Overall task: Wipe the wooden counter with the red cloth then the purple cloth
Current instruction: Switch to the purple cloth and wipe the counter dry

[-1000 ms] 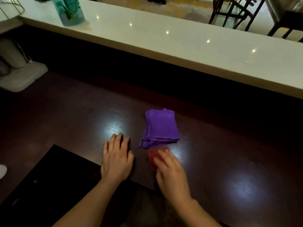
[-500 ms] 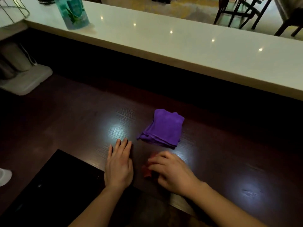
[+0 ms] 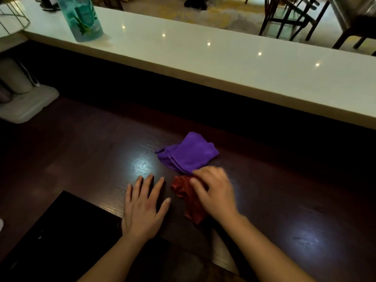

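Two cloths lie mid-bench: my right hand [image 3: 215, 192] presses the red cloth [image 3: 188, 197], touching the purple cloth [image 3: 188, 154]; my left hand [image 3: 142, 208] rests flat, fingers spread, near the bench's [image 3: 85, 151] front edge.

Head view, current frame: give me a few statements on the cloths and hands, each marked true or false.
1. The right hand rests on the red cloth. True.
2. The left hand holds the purple cloth. False: it lies flat and empty on the wooden counter.
3. The purple cloth lies folded beyond the red cloth. True.
4. The teal bottle stands on the wooden counter. False: it stands on the white ledge behind it.
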`<control>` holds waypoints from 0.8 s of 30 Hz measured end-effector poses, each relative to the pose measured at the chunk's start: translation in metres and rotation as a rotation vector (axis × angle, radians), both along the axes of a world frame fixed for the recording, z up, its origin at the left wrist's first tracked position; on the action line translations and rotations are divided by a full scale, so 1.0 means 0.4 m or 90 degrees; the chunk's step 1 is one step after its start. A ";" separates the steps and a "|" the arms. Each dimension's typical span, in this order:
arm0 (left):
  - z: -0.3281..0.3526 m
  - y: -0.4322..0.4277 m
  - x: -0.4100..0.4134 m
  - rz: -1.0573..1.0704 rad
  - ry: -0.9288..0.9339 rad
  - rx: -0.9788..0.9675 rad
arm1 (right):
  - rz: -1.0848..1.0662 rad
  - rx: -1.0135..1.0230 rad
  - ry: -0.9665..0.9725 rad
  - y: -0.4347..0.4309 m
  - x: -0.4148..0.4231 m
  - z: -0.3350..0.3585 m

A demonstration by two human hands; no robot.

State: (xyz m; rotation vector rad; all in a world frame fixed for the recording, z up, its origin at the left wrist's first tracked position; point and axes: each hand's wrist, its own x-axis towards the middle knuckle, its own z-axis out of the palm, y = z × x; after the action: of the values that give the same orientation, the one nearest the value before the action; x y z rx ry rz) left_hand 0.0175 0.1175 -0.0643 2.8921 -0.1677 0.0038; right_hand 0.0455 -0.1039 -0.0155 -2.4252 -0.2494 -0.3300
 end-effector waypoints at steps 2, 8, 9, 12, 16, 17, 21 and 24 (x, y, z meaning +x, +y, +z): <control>-0.002 0.001 0.003 -0.004 -0.001 0.006 | -0.069 -0.049 -0.040 -0.048 0.066 0.024; -0.004 0.002 0.005 0.007 0.000 0.020 | 0.090 -0.221 0.189 -0.005 0.236 0.012; -0.005 0.002 0.005 0.010 -0.001 0.020 | 0.101 -0.235 0.214 0.008 0.248 -0.002; -0.009 0.002 0.004 0.013 -0.012 0.014 | 0.083 -0.282 0.236 0.022 0.270 -0.038; -0.017 0.005 0.004 0.016 -0.026 -0.002 | -0.016 -0.307 0.202 -0.029 0.291 -0.039; -0.018 0.004 0.004 0.017 -0.027 -0.002 | -0.044 -0.308 0.206 -0.059 0.289 -0.037; -0.029 0.008 0.007 0.016 -0.027 0.008 | -0.070 -0.341 0.210 -0.196 0.225 -0.040; -0.027 0.008 0.007 0.017 -0.023 0.021 | -0.042 -0.334 0.198 -0.218 0.146 -0.051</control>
State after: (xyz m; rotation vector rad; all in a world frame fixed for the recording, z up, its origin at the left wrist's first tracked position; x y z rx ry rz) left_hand 0.0205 0.1206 -0.0753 2.9281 -0.1367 0.0592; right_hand 0.1040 -0.1910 -0.0358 -2.9592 -0.1262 0.1046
